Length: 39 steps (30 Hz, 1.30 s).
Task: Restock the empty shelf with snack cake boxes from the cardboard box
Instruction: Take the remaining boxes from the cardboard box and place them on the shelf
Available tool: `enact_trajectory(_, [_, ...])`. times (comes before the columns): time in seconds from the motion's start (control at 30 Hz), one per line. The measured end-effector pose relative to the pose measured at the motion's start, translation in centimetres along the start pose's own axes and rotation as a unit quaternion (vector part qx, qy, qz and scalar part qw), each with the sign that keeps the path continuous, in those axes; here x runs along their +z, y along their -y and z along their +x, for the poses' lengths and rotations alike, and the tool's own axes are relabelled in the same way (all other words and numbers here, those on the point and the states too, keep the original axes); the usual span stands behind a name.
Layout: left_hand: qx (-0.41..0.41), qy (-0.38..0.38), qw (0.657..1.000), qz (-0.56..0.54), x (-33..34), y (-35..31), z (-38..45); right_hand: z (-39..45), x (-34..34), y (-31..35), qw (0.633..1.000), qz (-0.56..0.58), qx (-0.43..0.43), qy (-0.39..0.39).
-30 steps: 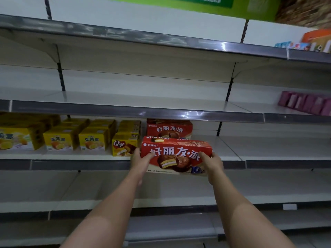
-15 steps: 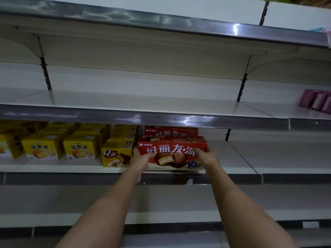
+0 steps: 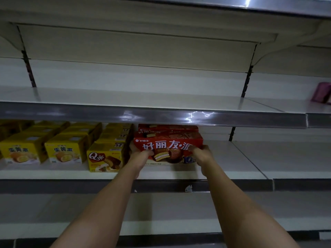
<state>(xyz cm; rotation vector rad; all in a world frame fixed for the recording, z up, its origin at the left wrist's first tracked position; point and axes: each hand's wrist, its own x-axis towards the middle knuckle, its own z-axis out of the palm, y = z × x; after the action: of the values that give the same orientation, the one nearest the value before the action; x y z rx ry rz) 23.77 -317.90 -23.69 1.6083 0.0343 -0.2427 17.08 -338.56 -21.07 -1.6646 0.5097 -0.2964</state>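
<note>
Red snack cake box (image 3: 168,146) on shelf (image 3: 232,169), gripped between both hands (image 3: 141,156).

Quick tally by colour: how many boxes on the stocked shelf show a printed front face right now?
Yellow cardboard snack cake boxes: 3
Red cardboard snack cake boxes: 2
Total: 5
The left hand and right hand hold the front red box. More yellow boxes stand in rows behind, and I cannot count them.

Glossy printed cardboard red box (image 3: 168,146); shelf (image 3: 232,158) matt white, shiny edge strip (image 3: 161,118)
</note>
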Motion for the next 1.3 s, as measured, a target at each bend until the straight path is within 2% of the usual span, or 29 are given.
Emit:
enact_trajectory(0.23, [0.01, 0.011, 1.0, 0.021, 0.7, -0.2, 2.0, 2.3, 0.9, -0.9, 0.999, -0.033, -0.019, -0.001])
enact_trajectory(0.5, [0.034, -0.044, 0.998, 0.027, 1.6, -1.1, 2.3, 2.6, 1.1, -0.9, 0.999, -0.037, -0.04, -0.005])
enact_trajectory(0.7, [0.038, -0.052, 0.998, 0.029, 1.4, -1.4, 0.8, 2.2, 0.8, -0.5, 1.0, -0.022, -0.008, -0.006])
enact_trajectory(0.87, [0.017, -0.074, 0.997, -0.004, 1.9, -1.9, -1.7, 1.0, 0.4, 0.0, 1.0, -0.014, 0.009, 0.019])
enact_trajectory(1.0, [0.032, -0.094, 0.995, 0.024, 2.6, -2.4, -4.5, -0.8, -0.3, 0.9, 0.999, -0.009, 0.006, 0.037])
enact_trajectory(1.17, [0.012, -0.119, 0.992, 0.032, 2.1, -2.3, -8.0, -3.4, -1.0, 1.4, 0.995, -0.039, -0.026, 0.093])
enact_trajectory(1.3, [-0.004, -0.176, 0.984, 0.022, 0.7, -1.3, -11.6, -5.9, -0.2, 1.0, 0.984, -0.088, -0.036, 0.154])
